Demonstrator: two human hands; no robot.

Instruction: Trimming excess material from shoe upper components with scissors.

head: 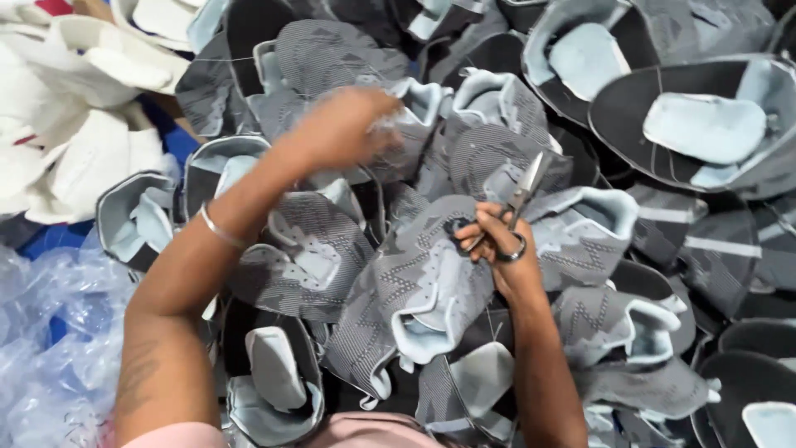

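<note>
My right hand (497, 249) grips a pair of small metal scissors (524, 192), blades pointing up and away, just above a grey knitted shoe upper (423, 274) with a pale blue lining that lies in front of me. My left hand (344, 124) is blurred and stretched out over the heap, its fingers closed on the pale edge of another grey shoe upper (406, 112). A thin metal bangle (220, 232) sits on my left forearm.
Several grey and black shoe uppers (680, 124) with pale blue linings cover the whole surface. White fabric pieces (75, 124) are stacked at the far left. Crumpled clear plastic sheeting (50, 332) lies at the near left over a blue surface.
</note>
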